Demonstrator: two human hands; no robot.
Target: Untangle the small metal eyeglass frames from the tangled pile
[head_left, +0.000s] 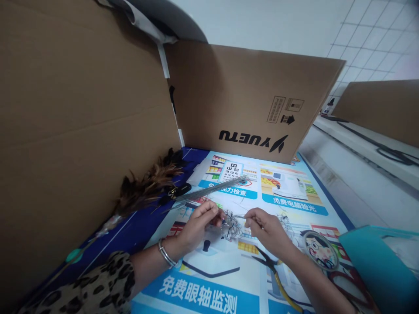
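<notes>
Tabletop covered by a printed poster (288, 205) with cardboard screens standing on its far and left sides; the cardboard panel (248, 100) marked YUETU is taken as reference. Directly in front of that panel, nearer the person and about midway across the poster, a small glinting wire cluster (231, 226) is held just above the surface between both hands. Left hand (196, 226), wearing a silver bangle (166, 255) below a leopard-print sleeve (98, 288), has its fingertips closed in a pinch on the cluster's left side. Right hand (266, 229) has thumb and forefinger pressed together on a thin wire strand (240, 216) that runs into the cluster's top. A bundle of straight wires (212, 189) lies between the panel and the hands. A feather duster (147, 187) lies in front of the panel's left end, against the left screen. Pliers (275, 270) with yellow handles lie well in front of the panel, partly under the right forearm. A teal box (376, 257) sits well in front of the panel's right end.
</notes>
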